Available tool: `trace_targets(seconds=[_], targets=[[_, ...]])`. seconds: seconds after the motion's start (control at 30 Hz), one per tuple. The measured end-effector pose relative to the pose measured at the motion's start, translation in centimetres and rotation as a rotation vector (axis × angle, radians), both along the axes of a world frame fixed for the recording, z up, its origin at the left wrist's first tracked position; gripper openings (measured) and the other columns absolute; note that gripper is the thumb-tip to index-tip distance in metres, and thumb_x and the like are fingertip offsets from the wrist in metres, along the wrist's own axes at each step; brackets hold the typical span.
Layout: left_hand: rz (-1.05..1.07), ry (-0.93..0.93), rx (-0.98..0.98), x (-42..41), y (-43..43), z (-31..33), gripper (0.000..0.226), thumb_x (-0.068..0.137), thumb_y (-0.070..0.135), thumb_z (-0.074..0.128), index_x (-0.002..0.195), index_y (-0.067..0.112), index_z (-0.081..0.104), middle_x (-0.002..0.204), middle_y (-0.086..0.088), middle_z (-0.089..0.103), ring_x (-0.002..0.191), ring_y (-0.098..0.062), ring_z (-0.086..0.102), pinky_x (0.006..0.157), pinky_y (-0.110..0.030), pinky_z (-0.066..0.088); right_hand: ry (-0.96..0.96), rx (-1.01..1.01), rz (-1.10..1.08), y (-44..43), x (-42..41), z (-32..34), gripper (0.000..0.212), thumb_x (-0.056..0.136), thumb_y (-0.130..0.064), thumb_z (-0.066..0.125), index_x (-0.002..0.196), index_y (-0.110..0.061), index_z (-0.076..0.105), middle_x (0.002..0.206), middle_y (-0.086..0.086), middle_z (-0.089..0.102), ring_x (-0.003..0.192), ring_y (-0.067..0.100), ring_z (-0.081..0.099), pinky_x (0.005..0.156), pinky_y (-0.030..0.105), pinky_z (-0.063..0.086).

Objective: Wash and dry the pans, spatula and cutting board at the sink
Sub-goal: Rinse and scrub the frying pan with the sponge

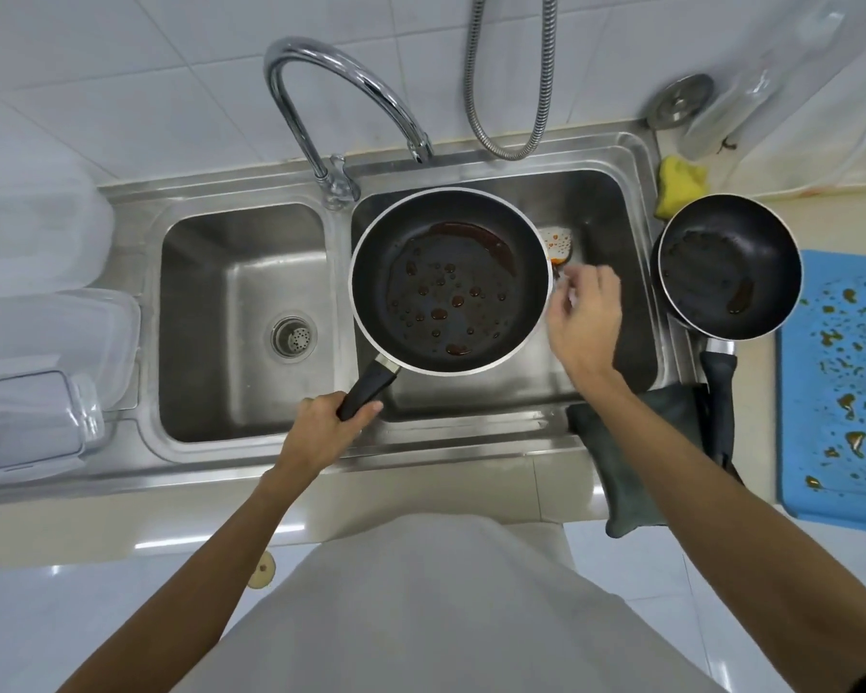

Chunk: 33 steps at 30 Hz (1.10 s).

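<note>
Stainless-steel double sink [251, 192] seen from above, with soiled cookware staged for washing. The large pan [451, 282] is held above the right basin [606, 217], just in front of the faucet [346, 92] spout, probably so that water and brown sauce residue drain into the basin and not onto the counter. The left hand [321, 427] is clenched round the end of the pan's black handle. The pan sits open side up and roughly level, since droplets lie scattered over its floor. Its long axis runs diagonally: the handle points back and left toward the person, the bowl away and to the right.

The right hand [583, 317] hovers beside the pan's right rim, fingers loosely curled. Blur hides whether it pinches anything. Just beyond it a stained white spatula [558, 242] lies in the basin, mostly hidden by the pan.

The small pan [728, 267] waits on the counter at the sink's right edge, handle toward the person. The blue cutting board [841, 392], spotted with sauce, lies farther right. A yellow sponge [681, 185] and a dark cloth [621, 457] lie within reach, presumably for scrubbing and drying.
</note>
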<state>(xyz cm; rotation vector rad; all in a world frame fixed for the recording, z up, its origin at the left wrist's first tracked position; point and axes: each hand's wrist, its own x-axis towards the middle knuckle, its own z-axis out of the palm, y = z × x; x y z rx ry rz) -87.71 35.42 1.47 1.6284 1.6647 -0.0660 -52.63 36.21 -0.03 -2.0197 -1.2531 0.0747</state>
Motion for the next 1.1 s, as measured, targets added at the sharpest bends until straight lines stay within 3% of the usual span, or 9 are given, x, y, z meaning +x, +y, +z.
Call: trace_targets(seconds=[0.07, 0.13, 0.3, 0.47, 0.6, 0.7, 0.83, 0.97, 1.1], targets=[[-0.011, 0.010, 0.000, -0.4, 0.4, -0.4, 0.037, 0.089, 0.050, 0.067, 0.074, 0.017, 0.061, 0.065, 0.000, 0.069, 0.062, -0.013, 0.065, 0.056, -0.012, 0.038, -0.053, 0.146, 0.210, 1.9, -3.1, 2.2, 0.018, 0.095, -0.009, 0.059, 0.109, -0.001, 0.067, 0.100, 0.016, 0.062, 0.094, 0.031, 0.059, 0.086, 0.038, 0.050], [-0.025, 0.007, 0.008, -0.8, 0.7, -0.7, 0.032, 0.088, 0.048, 0.069, 0.073, 0.021, 0.059, 0.062, 0.005, 0.069, 0.059, -0.008, 0.065, 0.056, -0.010, 0.038, -0.071, 0.170, 0.391, 4.3, -6.8, 3.4, 0.025, 0.095, -0.011, 0.059, 0.116, 0.000, 0.067, 0.108, 0.016, 0.065, 0.101, 0.032, 0.060, 0.092, 0.040, 0.051], [-0.038, 0.019, -0.035, -1.9, 2.0, -0.7, 0.033, 0.089, 0.046, 0.068, 0.070, 0.020, 0.062, 0.059, 0.006, 0.065, 0.056, -0.009, 0.061, 0.054, -0.018, 0.041, -0.141, -0.127, 0.709, 11.0, -13.2, 3.8, 0.052, 0.095, -0.013, 0.053, 0.143, 0.004, 0.047, 0.144, 0.022, 0.051, 0.134, 0.034, 0.049, 0.113, 0.040, 0.040], [0.007, 0.030, -0.017, -3.4, 2.1, -1.0, 0.039, 0.087, 0.047, 0.070, 0.072, 0.011, 0.065, 0.061, -0.003, 0.062, 0.059, -0.021, 0.060, 0.052, -0.025, 0.041, -0.294, -0.381, 0.761, 16.9, -14.5, 3.8, 0.071, 0.097, -0.010, 0.051, 0.155, 0.009, 0.016, 0.163, 0.029, 0.016, 0.152, 0.041, 0.017, 0.126, 0.043, 0.015], [0.016, 0.020, -0.053, -4.1, 2.4, -1.0, 0.039, 0.088, 0.048, 0.068, 0.080, 0.010, 0.066, 0.067, -0.007, 0.064, 0.058, -0.018, 0.058, 0.052, -0.021, 0.042, -0.315, -0.461, 0.801, 19.4, -14.8, 3.8, 0.076, 0.096, -0.006, 0.051, 0.157, 0.008, 0.007, 0.165, 0.028, 0.007, 0.154, 0.039, 0.007, 0.127, 0.043, 0.010], [0.005, 0.017, -0.055, -4.3, 2.8, -0.9, 0.037, 0.088, 0.049, 0.068, 0.079, 0.013, 0.063, 0.064, -0.001, 0.059, 0.054, -0.012, 0.053, 0.047, -0.016, 0.038, -0.279, -0.504, 0.822, 20.4, -14.8, 4.1, 0.077, 0.096, -0.002, 0.050, 0.157, 0.008, 0.004, 0.165, 0.028, 0.003, 0.155, 0.038, 0.006, 0.127, 0.042, 0.010], [0.017, 0.001, -0.046, -4.3, 3.2, -1.4, 0.038, 0.086, 0.049, 0.069, 0.066, 0.019, 0.055, 0.061, -0.002, 0.057, 0.053, -0.016, 0.049, 0.046, -0.020, 0.036, -0.211, -0.520, 0.822, 21.1, -14.9, 4.2, 0.077, 0.094, 0.002, 0.049, 0.156, 0.008, 0.005, 0.165, 0.028, 0.003, 0.155, 0.037, 0.007, 0.127, 0.041, 0.012], [-0.014, -0.018, -0.026, -3.8, 4.0, -1.7, 0.041, 0.087, 0.045, 0.069, 0.060, 0.024, 0.045, 0.055, 0.004, 0.050, 0.051, -0.016, 0.047, 0.044, -0.015, 0.034, -0.132, -0.507, 0.820, 21.2, -15.0, 4.4, 0.081, 0.091, 0.007, 0.050, 0.157, 0.006, 0.004, 0.166, 0.025, 0.005, 0.155, 0.035, 0.008, 0.127, 0.039, 0.013], [-0.018, -0.001, 0.000, -4.0, 4.8, -2.6, 0.044, 0.084, 0.048, 0.070, 0.057, 0.025, 0.043, 0.053, 0.004, 0.051, 0.049, -0.016, 0.048, 0.048, -0.022, 0.036, -0.058, -0.471, 0.814, 21.3, -15.4, 4.5, 0.081, 0.089, 0.010, 0.051, 0.158, 0.004, 0.009, 0.166, 0.023, 0.014, 0.153, 0.034, 0.018, 0.125, 0.036, 0.017]])
